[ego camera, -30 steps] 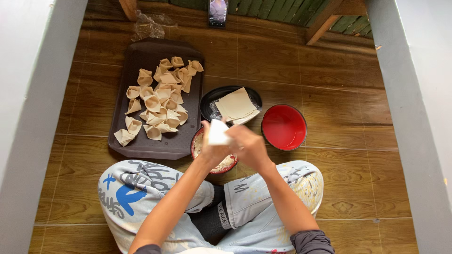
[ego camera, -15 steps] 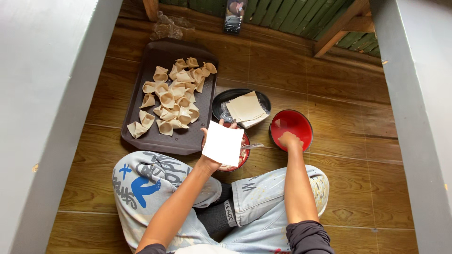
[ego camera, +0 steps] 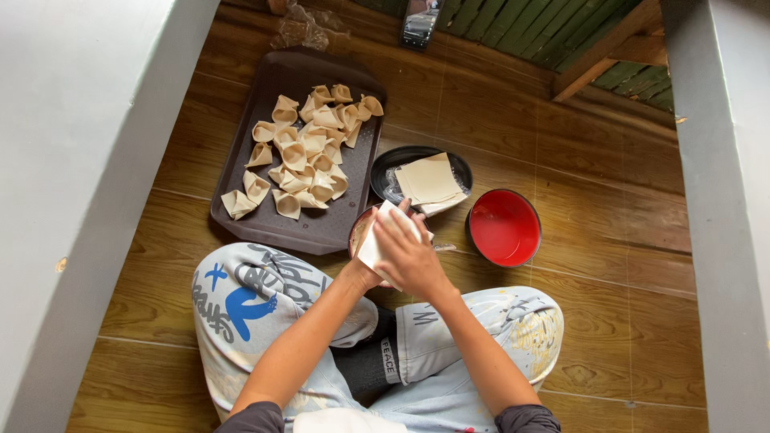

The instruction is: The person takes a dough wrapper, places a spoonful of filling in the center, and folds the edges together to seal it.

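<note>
My left hand [ego camera: 370,271] holds a square white dumpling wrapper [ego camera: 383,234] flat on its palm, over a small bowl [ego camera: 359,226] on the floor. My right hand [ego camera: 411,258] lies across the wrapper, fingers pressing on it. Just beyond sits a black bowl [ego camera: 417,155] with a stack of wrappers [ego camera: 430,181]. A red bowl [ego camera: 504,227] stands to the right of my hands. A dark brown tray [ego camera: 321,228] at the left carries several folded dumplings [ego camera: 306,151].
I sit cross-legged on a wooden floor [ego camera: 609,240] in pale printed trousers [ego camera: 257,297]. Grey walls [ego camera: 88,160] close in on both sides. A crumpled clear plastic bag [ego camera: 305,30] and a dark upright object [ego camera: 420,22] lie beyond the tray.
My right hand has come back from the red bowl and now rests on the wrapper in my left hand. The wrapper is lower and partly covered.
</note>
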